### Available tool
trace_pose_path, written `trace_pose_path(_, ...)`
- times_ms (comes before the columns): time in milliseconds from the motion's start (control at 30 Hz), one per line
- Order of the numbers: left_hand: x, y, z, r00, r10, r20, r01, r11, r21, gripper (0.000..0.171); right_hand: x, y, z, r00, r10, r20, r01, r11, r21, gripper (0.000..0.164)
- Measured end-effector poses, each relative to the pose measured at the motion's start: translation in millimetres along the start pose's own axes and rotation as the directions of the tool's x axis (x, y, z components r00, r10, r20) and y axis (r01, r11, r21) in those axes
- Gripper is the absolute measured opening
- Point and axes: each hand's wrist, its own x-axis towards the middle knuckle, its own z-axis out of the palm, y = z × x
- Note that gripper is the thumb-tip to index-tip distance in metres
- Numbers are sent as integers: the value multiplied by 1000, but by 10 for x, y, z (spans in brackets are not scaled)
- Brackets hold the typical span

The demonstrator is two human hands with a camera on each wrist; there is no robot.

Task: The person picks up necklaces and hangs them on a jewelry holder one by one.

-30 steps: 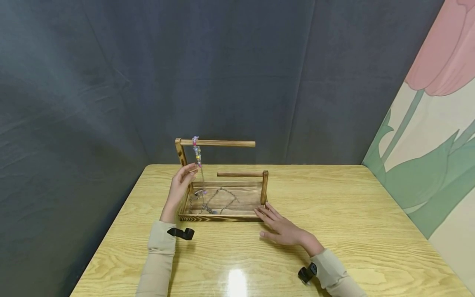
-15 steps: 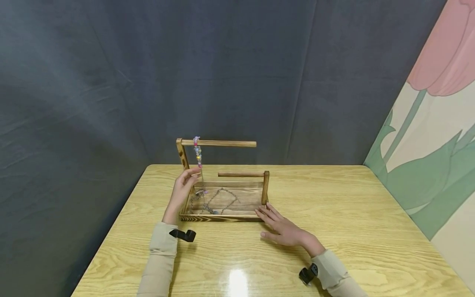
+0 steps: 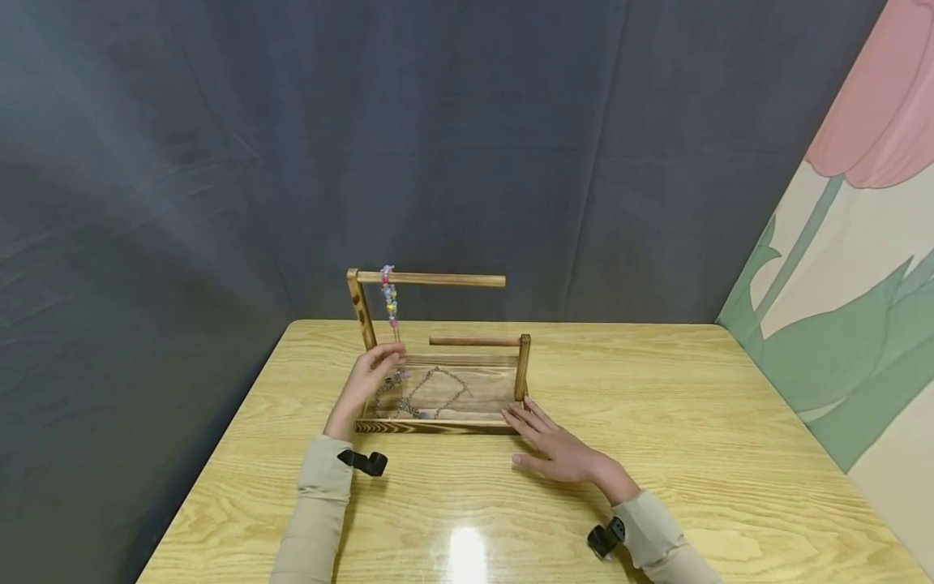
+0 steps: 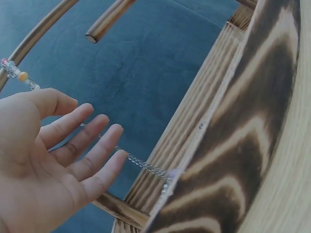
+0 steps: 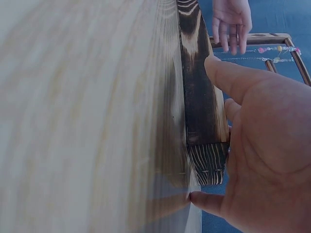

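A necklace with coloured beads [image 3: 391,307] hangs over the upper bar [image 3: 452,280] of a wooden jewelry stand, near its left post. Its thin chain [image 4: 141,162] runs down to the tray. My left hand [image 3: 365,381] is beside this chain, below the beads. In the left wrist view its fingers [image 4: 80,143] are spread and loosely bent, and the chain passes behind them; contact is unclear. My right hand [image 3: 558,454] rests at the tray's front right corner, fingers extended. Its thumb [image 5: 228,75] lies by the dark front wall [image 5: 199,107] in the right wrist view.
Another chain [image 3: 456,377] lies looped in the stand's tray [image 3: 409,427]. A shorter, lower bar [image 3: 474,341] extends left from the right post [image 3: 523,369]. The stand sits on a wooden table [image 3: 657,405], before a dark curtain [image 3: 467,162].
My left hand has moved down and slightly right alongside the chain, away from the beads. The necklace still hangs on the upper bar. My right hand has stayed at the corner.
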Motion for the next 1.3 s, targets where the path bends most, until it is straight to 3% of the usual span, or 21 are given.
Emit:
trace_pose_path(267,-18,-102,68,998,-60,-12,61,996,69,37,-26,-7,6,1000,4,4,-4,1000,13,69)
trace_pose_path(533,-29,-197,97,987,-154,53,145,979,142,36,-30,-14,9,1000,5,2,-5,1000,14,69)
trace_pose_path(667,-79,-85,127,984,-155,90,136,972,189,35,-25,-7,15,1000,7,3,-7,1000,11,69)
trace_pose_path(800,-65,-145,145,986,-144,85,119,963,243,33,-21,-4,16,1000,7,2,-7,1000,4,69)
trace_pose_path(900,-21,-300,138,988,-144,56,122,950,288,32,-18,-2,18,1000,0,-5,0,1000,-4,69)
trace_pose_path(1133,-31,-300,166,992,-122,37,98,915,391,31,-9,-7,11,1000,-1,-7,1,1000,-15,69)
trace_pose_path(1300,-48,-284,206,990,-143,19,119,885,450,33,-4,-14,-7,1000,1,1,-1,1000,-16,69)
